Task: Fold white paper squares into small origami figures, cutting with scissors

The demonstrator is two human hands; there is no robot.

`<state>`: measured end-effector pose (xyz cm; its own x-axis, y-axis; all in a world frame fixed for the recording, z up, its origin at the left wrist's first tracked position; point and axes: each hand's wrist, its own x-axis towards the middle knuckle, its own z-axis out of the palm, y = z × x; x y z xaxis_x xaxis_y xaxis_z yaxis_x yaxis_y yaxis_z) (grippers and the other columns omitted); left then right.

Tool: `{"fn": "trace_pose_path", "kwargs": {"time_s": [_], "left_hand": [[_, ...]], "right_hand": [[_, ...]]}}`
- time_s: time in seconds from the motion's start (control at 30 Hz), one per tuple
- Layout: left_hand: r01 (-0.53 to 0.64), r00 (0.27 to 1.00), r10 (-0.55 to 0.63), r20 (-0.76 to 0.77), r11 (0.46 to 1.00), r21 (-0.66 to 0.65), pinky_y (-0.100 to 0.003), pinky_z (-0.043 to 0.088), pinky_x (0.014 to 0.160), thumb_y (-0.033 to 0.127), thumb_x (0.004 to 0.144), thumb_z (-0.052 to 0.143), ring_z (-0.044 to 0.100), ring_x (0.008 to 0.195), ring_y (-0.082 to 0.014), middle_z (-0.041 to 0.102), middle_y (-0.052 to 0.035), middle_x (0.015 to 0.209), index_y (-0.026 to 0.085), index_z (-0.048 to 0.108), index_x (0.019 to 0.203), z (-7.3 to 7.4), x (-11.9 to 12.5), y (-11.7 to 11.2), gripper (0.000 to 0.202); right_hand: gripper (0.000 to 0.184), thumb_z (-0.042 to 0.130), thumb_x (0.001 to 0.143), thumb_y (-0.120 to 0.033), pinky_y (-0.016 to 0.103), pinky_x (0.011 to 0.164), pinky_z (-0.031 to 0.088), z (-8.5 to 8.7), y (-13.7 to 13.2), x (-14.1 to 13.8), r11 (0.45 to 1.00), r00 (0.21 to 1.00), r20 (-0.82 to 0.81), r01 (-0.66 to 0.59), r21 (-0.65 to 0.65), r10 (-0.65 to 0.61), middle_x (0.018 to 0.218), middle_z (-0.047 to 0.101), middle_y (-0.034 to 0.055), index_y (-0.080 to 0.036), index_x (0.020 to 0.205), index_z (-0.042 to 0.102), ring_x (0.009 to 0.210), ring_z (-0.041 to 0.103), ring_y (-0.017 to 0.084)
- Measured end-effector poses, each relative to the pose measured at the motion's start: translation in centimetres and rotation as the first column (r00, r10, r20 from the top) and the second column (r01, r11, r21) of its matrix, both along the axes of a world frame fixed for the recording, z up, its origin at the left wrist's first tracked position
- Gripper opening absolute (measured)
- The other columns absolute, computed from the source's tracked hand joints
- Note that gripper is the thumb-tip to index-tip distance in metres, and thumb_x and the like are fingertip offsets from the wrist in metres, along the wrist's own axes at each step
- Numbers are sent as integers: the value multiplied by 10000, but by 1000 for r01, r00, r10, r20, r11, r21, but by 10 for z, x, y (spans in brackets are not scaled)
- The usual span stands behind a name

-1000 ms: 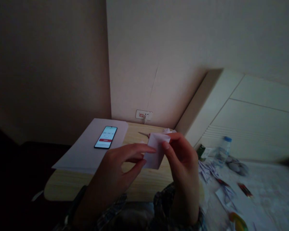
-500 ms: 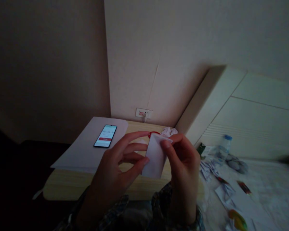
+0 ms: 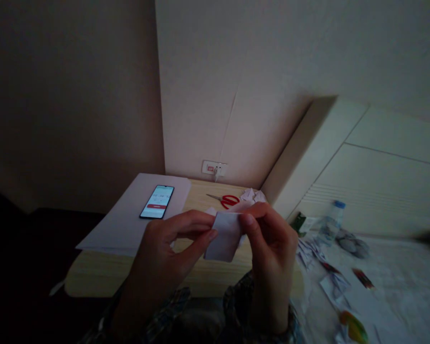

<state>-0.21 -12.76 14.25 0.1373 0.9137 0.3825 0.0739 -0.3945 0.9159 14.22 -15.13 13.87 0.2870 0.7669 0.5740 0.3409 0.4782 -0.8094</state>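
A small folded piece of white paper (image 3: 225,237) is held up between my two hands above the small wooden table (image 3: 100,274). My left hand (image 3: 175,246) pinches its left edge between thumb and fingers. At the upper right corner, my right hand (image 3: 270,243) grips the paper with thumb and bent forefinger. Behind the paper on the table lie red-handled scissors (image 3: 229,200), blades pointing left. Folded white paper pieces (image 3: 252,196) sit at the table's back right corner.
On the table's left, a phone (image 3: 156,202) with a lit screen rests on a stack of white sheets (image 3: 111,229). A wall socket (image 3: 214,168) holds a plug. To the right, a bottle (image 3: 331,222) with a blue cap and paper scraps (image 3: 308,253) lie on the bed (image 3: 408,286).
The paper's top edge is lower and now looks folded down, making the piece shorter. My left fingers have drawn together onto its edge. The scissors behind are now in fuller view.
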Motion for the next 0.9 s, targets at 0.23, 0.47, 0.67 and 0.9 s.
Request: {"fn": "trace_pose_path", "kwargs": {"time_s": [0.23, 0.47, 0.67, 0.9], "left_hand": [[-40, 998, 41, 51, 999, -14, -231, 606, 645, 212, 716, 672, 717, 676, -166, 740, 16, 707, 231, 706, 676, 0, -1, 2, 56], [0, 998, 3, 63, 999, -52, -214, 594, 646, 178, 701, 673, 710, 648, -146, 738, 29, 701, 229, 707, 775, -1, -1, 3, 96], [41, 999, -41, 2, 998, -50, -203, 576, 611, 206, 758, 626, 689, 619, -139, 707, 32, 647, 211, 651, 643, 2, 0, 2, 119], [-109, 994, 109, 8, 994, 1, -193, 536, 579, 248, 777, 611, 653, 571, -127, 657, 51, 586, 218, 635, 633, 1, -4, 3, 149]], "right_hand": [[219, 551, 884, -249, 247, 561, 394, 4, 3, 0, 997, 995, 75, -64, -36, 67, 617, 577, -21, -207, 672, 585, 606, 530, 136], [251, 618, 829, -197, 227, 537, 359, 6, 5, 1, 998, 989, 139, -34, -44, 40, 573, 515, -48, -207, 604, 505, 576, 486, 116], [204, 626, 817, -198, 229, 544, 392, 6, 5, 3, 996, 985, 161, -55, -73, 67, 577, 552, -43, -206, 628, 551, 574, 515, 121], [132, 655, 812, -184, 230, 575, 414, 4, 6, 1, 990, 979, 160, -115, -87, 128, 648, 595, -37, -213, 704, 585, 620, 542, 127]]}}
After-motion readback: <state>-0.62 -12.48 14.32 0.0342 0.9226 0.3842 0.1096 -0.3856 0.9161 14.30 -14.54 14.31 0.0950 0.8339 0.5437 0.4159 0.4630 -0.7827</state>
